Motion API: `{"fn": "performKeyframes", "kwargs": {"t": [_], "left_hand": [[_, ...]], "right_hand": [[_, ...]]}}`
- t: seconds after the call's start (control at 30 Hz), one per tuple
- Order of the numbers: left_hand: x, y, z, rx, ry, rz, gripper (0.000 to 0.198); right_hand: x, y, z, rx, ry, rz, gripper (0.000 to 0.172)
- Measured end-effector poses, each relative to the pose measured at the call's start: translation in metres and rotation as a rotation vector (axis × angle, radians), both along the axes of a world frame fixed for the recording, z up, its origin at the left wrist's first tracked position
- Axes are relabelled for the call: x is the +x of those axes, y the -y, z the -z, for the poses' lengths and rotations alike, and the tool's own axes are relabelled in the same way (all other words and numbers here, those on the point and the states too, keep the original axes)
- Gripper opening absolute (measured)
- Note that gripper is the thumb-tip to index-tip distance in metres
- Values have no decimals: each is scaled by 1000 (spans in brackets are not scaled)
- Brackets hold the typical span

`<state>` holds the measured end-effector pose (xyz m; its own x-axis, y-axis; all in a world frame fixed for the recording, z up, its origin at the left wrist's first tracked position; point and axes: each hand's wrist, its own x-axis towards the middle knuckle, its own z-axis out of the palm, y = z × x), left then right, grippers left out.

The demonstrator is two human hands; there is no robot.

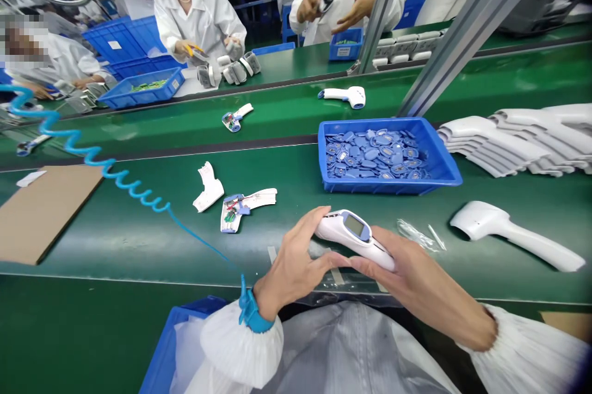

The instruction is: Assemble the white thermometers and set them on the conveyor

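A white infrared thermometer [333,229] with a blue-framed grey display lies between my two hands, just above the near edge of the green bench. My left hand [300,255] closes on its left end, wearing a blue wrist strap [255,312]. Around the right end my right hand [402,258] is wrapped, and both thumbs meet along the lower side. To the left lie an opened thermometer half [237,212] with green board and red wires, and an empty white shell half [209,187]. A white thermometer housing [513,235] rests at the right.
A blue bin [391,184] of blue plastic parts stands ahead, beside stacked white shells [518,141]. The coiled blue cord [118,178] crosses the left side above a cardboard sheet [50,209]. A slanted metal post [472,30] rises ahead. Co-workers in white [198,12] work across the belt.
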<state>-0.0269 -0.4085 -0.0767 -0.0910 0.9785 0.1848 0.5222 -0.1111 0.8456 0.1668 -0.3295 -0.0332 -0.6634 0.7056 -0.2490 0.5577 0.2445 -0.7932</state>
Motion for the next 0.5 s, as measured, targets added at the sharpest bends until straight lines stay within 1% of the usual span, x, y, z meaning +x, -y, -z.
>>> {"fn": "performKeyframes", "kwargs": {"t": [0.03,0.07,0.17,0.23,0.33,0.43,0.47,0.5], "left_hand": [[-1,-1,1,31,-37,-1,65],[-1,-2,3,68,-85,-17,62],[1,-2,11,158,-226,-90,43],[4,0,16,197,-282,-122,38],[9,4,20,246,-333,-166,40],[7,5,17,222,-305,-180,39],[5,5,14,180,-256,-164,39],[2,4,9,111,-190,-122,40]], "right_hand": [[2,-1,2,-27,-13,1,35],[4,-1,4,-68,-18,2,37],[6,-1,6,-164,-12,16,45],[4,1,5,-172,-21,25,47],[-1,3,0,-144,-32,23,48],[1,1,-2,-87,4,-21,45],[3,-1,-1,-54,29,-44,42],[5,-3,0,-14,47,-77,40]]}}
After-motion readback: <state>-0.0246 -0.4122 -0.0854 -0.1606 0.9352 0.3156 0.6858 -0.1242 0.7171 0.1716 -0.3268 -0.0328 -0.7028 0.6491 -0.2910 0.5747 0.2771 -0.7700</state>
